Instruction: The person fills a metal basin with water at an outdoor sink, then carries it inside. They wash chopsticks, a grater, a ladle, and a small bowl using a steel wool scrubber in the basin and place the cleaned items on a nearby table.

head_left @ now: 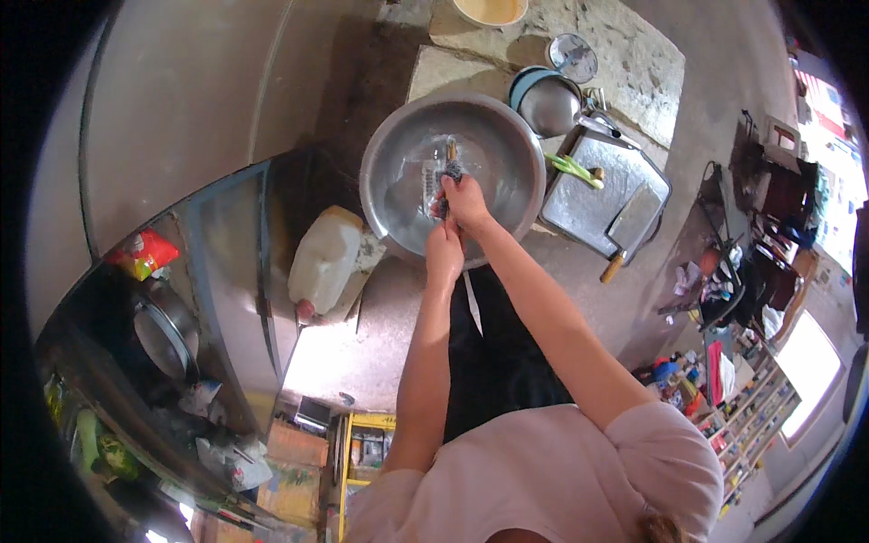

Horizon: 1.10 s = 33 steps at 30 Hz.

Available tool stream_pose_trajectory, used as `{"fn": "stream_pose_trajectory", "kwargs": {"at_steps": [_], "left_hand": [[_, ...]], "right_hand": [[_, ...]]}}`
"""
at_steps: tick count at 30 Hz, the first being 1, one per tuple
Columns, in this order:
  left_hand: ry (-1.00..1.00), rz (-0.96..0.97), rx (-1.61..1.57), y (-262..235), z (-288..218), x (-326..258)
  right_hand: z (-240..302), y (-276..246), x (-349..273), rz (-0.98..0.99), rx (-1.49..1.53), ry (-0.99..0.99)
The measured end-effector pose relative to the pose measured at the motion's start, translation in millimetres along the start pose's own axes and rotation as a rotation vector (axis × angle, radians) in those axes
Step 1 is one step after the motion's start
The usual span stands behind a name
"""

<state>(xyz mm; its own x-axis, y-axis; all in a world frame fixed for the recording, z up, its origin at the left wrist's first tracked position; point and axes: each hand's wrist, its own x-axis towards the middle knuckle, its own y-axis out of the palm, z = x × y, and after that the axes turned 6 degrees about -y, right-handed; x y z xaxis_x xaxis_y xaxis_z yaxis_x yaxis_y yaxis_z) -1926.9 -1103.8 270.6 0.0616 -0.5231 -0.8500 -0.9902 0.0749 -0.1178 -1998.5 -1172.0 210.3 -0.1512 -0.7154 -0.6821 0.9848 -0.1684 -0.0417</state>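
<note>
Both of my hands are together over the near half of a wide metal basin (371, 172) with a little water in it. My right hand (465, 201) is closed around a dark grey mottled wad (453, 170), which looks like a scouring pad or cloth. A narrow brown piece (451, 150) sticks out beyond the wad; its kind is not clear. Just below, at the basin's near rim, my left hand (444, 256) is closed, its fingers mostly hidden. What it grips cannot be made out.
Right of the basin, a tray-like board (579, 213) carries green onions (575, 169) and a cleaver (629, 222). Beyond it stand a metal pot (550, 104), a round lid (573, 57) and a yellowish bowl (491, 11). A whitish plastic jug (326, 258) is at the left.
</note>
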Motion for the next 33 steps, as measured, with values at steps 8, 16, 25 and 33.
{"fn": "stream_pose_trajectory", "kwargs": {"at_steps": [8,16,25,33], "left_hand": [[0.054,-0.031,0.152,-21,13,4],[0.127,0.062,0.051,-23,14,-39],[-0.039,-0.019,-0.231,0,-6,35],[-0.035,0.09,-0.232,16,31,64]], "right_hand": [[3,10,-8,0.09,-0.015,-0.014],[4,-47,80,-0.172,-0.233,-0.144],[17,-28,44,-0.287,-0.822,-0.274],[-13,-8,15,-0.137,0.166,-0.026]]}}
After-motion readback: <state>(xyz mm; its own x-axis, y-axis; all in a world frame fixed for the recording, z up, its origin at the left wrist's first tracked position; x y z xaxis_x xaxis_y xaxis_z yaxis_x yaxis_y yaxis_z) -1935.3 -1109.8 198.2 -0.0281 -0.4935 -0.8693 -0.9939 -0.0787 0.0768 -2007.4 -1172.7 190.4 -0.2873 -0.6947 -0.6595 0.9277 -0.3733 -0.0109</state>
